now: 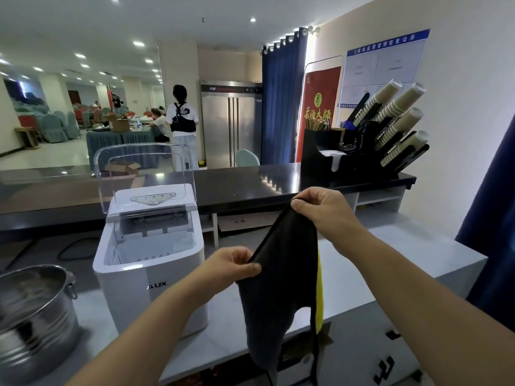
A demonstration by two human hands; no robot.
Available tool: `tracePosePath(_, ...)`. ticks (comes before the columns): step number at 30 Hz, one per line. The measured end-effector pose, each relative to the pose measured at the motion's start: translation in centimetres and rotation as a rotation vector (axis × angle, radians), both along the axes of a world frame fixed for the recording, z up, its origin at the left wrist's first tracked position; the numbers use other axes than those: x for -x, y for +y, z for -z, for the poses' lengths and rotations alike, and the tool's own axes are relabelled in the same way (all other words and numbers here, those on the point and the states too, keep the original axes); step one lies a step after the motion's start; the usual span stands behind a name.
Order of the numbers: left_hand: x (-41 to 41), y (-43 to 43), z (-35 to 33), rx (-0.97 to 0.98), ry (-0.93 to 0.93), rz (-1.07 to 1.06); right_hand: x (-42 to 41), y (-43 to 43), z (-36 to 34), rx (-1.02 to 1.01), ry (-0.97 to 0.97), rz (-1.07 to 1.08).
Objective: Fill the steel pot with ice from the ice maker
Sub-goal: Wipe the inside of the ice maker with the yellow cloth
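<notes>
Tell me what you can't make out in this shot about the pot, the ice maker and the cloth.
- Pot, head view: cut off by the left edge; its inside is only blurred reflections, so ice cannot be told.
- Ice maker: lid up, but the basket's contents are washed out, white on white.
- Cloth, pinched by the left hand and right hand: its lower end runs past the bottom edge, and it hides most of the yellow piece behind it.

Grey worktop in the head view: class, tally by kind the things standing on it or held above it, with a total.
White ice maker with clear raised lid: 1
Round steel pot with ring handle: 1
Black cloth with a yellow side, held by left hand and right hand: 1
Total: 3
</notes>
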State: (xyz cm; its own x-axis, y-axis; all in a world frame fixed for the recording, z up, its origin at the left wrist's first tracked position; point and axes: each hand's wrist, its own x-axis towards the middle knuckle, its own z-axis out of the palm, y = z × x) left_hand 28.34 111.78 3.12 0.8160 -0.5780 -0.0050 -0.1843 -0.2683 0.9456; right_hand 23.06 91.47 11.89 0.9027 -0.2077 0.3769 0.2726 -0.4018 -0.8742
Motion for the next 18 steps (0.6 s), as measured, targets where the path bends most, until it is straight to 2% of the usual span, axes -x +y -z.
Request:
tracePosePath(4,-0.6,1.2,3.9,-0.239,0.037,0.023,-0.4,-1.8,-0.1,-0.086,-0.005,0.081)
tracePosePath(6,-0.8,1.5,5.8,-0.369,-0.006,0.018,-0.5,-2.4,0.1,-0.099,-0.004,0.104)
tracePosePath(11,-1.6,1.7,7.4,-0.487,-0.095,-0.128,-0.9,-3.6,1.1,-0.047,0.029,0.157)
tracePosePath(14,-2.2,2.5,6.7,-0.611,-0.21,-0.178,-0.8,-4.9,1.4,-0.045,0.054,0.186)
tracePosePath(16,-2.6,3.0,6.3,-0.691,-0.291,-0.19,-0.7,-5.8,1.6,0.041,0.085,0.207)
tracePosePath(18,-2.8,3.2,5.7,-0.708,-0.378,-0.221,-0.7,-6.8,1.7,0.3,0.141,0.261)
